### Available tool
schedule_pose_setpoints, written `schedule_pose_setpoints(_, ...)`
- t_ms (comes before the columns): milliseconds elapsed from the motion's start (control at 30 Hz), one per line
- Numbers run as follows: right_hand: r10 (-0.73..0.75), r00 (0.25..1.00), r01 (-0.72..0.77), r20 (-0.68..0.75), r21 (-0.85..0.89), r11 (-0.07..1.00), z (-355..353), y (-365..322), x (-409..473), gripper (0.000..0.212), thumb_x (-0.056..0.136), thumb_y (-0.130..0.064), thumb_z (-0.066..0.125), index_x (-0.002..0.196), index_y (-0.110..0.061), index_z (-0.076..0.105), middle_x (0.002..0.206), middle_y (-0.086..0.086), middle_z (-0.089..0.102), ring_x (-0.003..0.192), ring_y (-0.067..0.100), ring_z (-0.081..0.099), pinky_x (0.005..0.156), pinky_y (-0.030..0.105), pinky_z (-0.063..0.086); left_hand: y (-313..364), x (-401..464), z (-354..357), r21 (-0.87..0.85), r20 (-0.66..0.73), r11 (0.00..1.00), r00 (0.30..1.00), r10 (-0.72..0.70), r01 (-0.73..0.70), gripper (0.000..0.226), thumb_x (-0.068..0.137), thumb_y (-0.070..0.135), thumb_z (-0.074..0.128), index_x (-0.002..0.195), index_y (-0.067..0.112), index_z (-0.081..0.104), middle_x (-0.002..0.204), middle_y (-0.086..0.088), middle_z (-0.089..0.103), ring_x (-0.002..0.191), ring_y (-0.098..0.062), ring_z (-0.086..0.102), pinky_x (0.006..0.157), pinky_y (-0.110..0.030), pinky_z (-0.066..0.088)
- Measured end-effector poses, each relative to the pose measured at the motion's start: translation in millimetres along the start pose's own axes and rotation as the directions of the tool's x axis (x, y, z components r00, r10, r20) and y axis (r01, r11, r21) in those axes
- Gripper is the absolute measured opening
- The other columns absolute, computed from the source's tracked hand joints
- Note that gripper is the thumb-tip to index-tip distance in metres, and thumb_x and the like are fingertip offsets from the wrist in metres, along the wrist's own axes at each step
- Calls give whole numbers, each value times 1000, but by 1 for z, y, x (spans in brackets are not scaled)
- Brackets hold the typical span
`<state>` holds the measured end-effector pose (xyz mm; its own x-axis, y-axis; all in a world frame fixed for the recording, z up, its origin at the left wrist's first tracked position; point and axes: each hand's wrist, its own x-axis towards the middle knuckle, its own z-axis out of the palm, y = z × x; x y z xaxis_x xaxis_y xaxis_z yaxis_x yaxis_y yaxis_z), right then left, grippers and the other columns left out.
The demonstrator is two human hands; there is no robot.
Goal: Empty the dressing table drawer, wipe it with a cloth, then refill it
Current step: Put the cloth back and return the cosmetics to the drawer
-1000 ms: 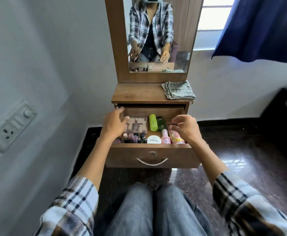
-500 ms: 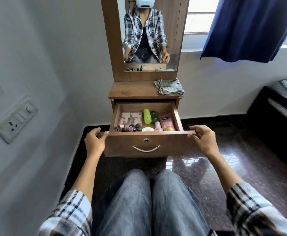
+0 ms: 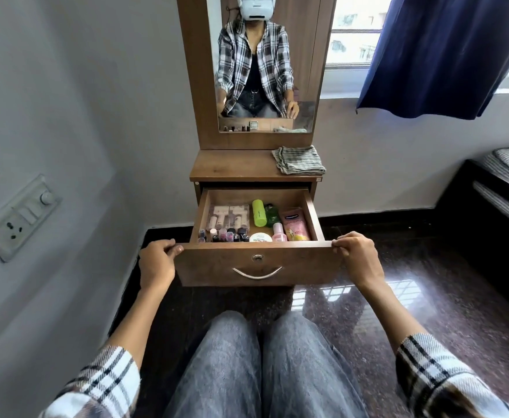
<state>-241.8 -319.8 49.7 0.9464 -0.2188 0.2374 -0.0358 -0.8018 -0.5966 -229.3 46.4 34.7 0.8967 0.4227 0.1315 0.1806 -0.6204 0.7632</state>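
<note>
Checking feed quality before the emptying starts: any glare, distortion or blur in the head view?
Head view: window reflection glares on the polished floor; wide-angle lens bows the wall switch panel and frame edges; drawer contents evenly lit and sharp; both gripping hands, left hand and right hand, unblurred.

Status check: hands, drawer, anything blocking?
Left hand and right hand each grip a front corner of the drawer. Drawer pulled out, full of cosmetics. Cloth folded on tabletop. Nothing blocking.

Both hands (image 3: 156, 263) (image 3: 359, 260) grip the full drawer's (image 3: 257, 267) front corners.
</note>
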Motion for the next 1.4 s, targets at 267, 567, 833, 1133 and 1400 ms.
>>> schedule_pose_setpoints(267, 14, 1000, -16, -15, -146, 989, 8, -4, 6, 18, 86, -2, 58, 87, -8, 75, 92, 7, 66, 82, 29, 64, 62, 27, 40, -5, 10, 2, 206, 35, 976, 997, 71, -77, 30, 89, 8, 59, 117, -3, 61, 117, -22, 63, 109, -37, 58, 94, -45, 46)
schedule_pose_setpoints(567, -19, 1000, 12, -25, -249, 968, 16, 0, 4, 17, 87, -4, 55, 79, -6, 71, 88, 3, 61, 72, 24, 57, 59, 24, 33, -3, 13, 3, 230, 27, 969, 996, 82, -86, 29, 89, 6, 58, 116, -5, 62, 116, -22, 63, 110, -37, 58, 95, -44, 45)
schedule_pose_setpoints(833, -62, 998, 54, -22, -242, 969, 18, -3, 21, 16, 86, -2, 60, 82, -7, 75, 92, 6, 66, 76, 27, 64, 60, 29, 47, 1, 27, 8, 203, 22, 974, 995, 98, -101, 30, 87, 5, 60, 116, -4, 62, 116, -21, 64, 110, -36, 58, 97, -44, 45)
schedule_pose_setpoints(1133, -74, 995, 64, -61, -146, 987, 33, 5, 66, 16, 87, -4, 61, 82, -8, 76, 91, 5, 67, 77, 22, 62, 61, 25, 43, 12, 59, 25, -41, -92, 999, 996, 18, -22, 30, 81, 10, 67, 109, -3, 66, 112, -19, 66, 105, -32, 62, 93, -41, 46)
schedule_pose_setpoints(1400, -79, 985, 79, -151, -6, 997, 49, 12, 110, 10, 78, -5, 73, 87, -6, 77, 103, 11, 66, 89, 25, 65, 79, 28, 51, 20, 98, 44, -89, -126, 996, 992, -7, -4, 33, 79, 14, 70, 108, -3, 66, 110, -20, 67, 102, -32, 63, 86, -36, 46)
